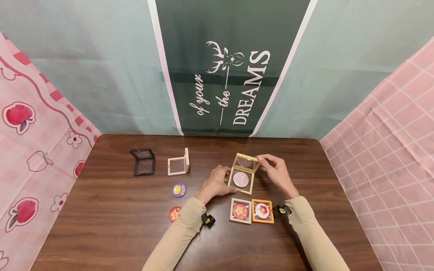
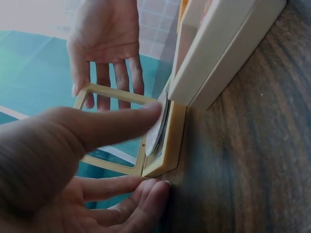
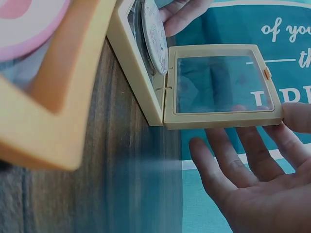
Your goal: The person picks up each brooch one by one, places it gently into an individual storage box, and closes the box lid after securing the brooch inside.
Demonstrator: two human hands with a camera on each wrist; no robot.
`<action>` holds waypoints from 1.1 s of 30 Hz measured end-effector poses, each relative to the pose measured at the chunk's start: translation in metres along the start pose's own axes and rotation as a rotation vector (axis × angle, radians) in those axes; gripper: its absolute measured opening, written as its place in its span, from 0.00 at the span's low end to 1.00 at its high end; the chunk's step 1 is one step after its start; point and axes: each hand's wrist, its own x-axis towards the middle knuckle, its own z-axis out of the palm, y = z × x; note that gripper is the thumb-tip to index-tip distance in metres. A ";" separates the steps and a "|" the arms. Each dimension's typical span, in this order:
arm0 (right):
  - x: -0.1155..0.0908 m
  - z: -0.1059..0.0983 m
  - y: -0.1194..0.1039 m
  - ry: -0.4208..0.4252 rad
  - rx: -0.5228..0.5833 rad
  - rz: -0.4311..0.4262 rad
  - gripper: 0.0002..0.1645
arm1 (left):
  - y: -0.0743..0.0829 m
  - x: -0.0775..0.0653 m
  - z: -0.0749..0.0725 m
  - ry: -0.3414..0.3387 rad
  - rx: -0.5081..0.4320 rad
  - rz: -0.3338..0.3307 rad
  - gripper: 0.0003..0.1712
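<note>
A yellow square display case (image 1: 231, 187) stands hinged open on the table, a pale pink round badge (image 1: 241, 179) lying in its base. My left hand (image 1: 214, 182) holds the base at its left side, thumb by the front edge and fingers behind. In the left wrist view the thumb (image 2: 121, 127) reaches across near the badge. At the lid's upper right corner, my right hand (image 1: 276, 173) pinches the rim; the right wrist view shows its thumb (image 3: 297, 116) on the edge of the clear-windowed lid (image 3: 223, 120), other fingers spread below.
Nearer me lie a cream case (image 1: 231, 217) with a red star badge and an orange case (image 1: 271, 218) with a flower badge. To the left stand opened black (image 1: 135, 168) and white (image 1: 168, 167) cases, with purple (image 1: 179, 190) and red (image 1: 174, 213) badges below them.
</note>
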 end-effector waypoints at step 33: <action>-0.022 -0.004 -0.001 -0.043 -0.241 -0.185 0.08 | -0.001 -0.005 0.007 0.050 -0.022 0.076 0.42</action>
